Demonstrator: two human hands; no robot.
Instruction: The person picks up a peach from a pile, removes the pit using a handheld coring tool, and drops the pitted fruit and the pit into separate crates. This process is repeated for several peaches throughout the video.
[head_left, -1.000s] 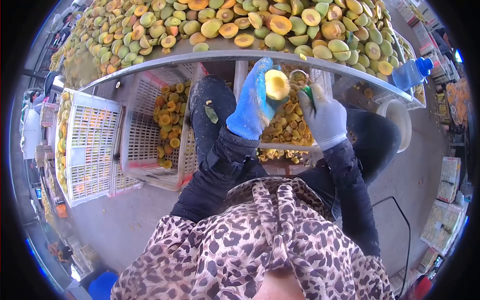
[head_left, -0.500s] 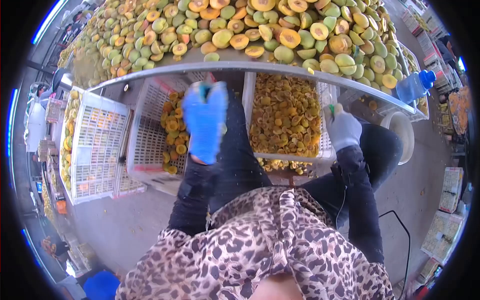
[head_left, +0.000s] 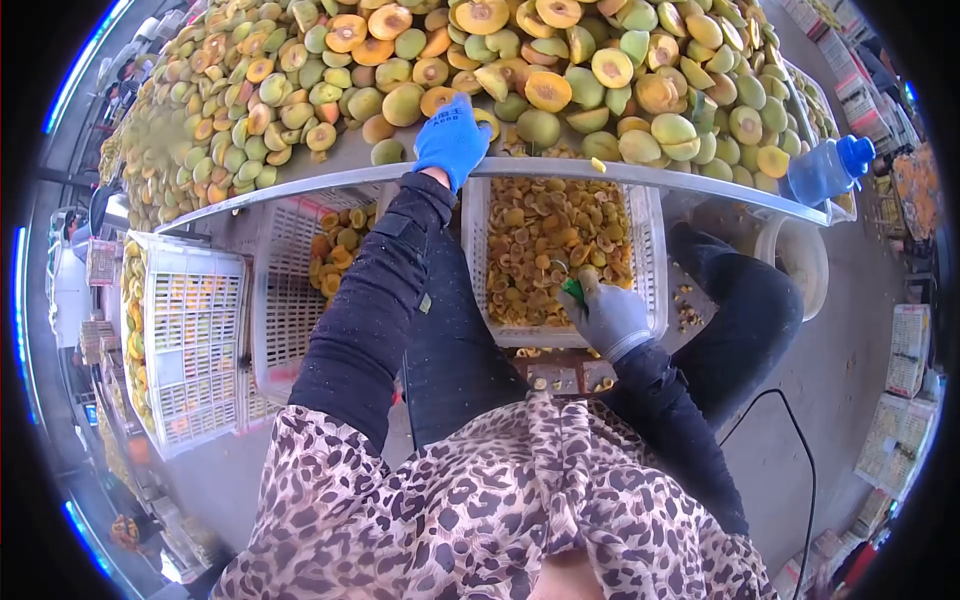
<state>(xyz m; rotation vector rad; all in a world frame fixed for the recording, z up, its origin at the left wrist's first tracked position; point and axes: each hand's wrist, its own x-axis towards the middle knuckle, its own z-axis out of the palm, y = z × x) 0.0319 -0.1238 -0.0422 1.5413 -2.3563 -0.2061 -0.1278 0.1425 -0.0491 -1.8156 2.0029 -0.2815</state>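
My left hand (head_left: 452, 140), in a blue glove, reaches over the metal rim to the near edge of a heap of halved yellow-green peaches (head_left: 400, 105). Its fingers are bent round a peach half (head_left: 487, 122) beside the thumb, partly hidden by the glove. My right hand (head_left: 612, 318), in a pale grey glove, is closed on a small green-handled tool (head_left: 574, 291); its thin tip is hard to make out. That hand hovers over the near right part of a white crate (head_left: 650, 250) filled with brown-orange pit pieces and scraps (head_left: 545, 235).
The metal table rim (head_left: 560, 168) crosses in front of me. Left below it, another white crate (head_left: 285, 330) holds peach halves (head_left: 335, 250), beside a standing crate (head_left: 195, 340). A blue water bottle (head_left: 825, 170) lies on the right; a white bucket (head_left: 800, 260) stands below.
My left hand has moved from above the left crate up to the peach heap and now grasps a peach half. My right hand has come left and nearer, over the scrap crate, still with the tool.
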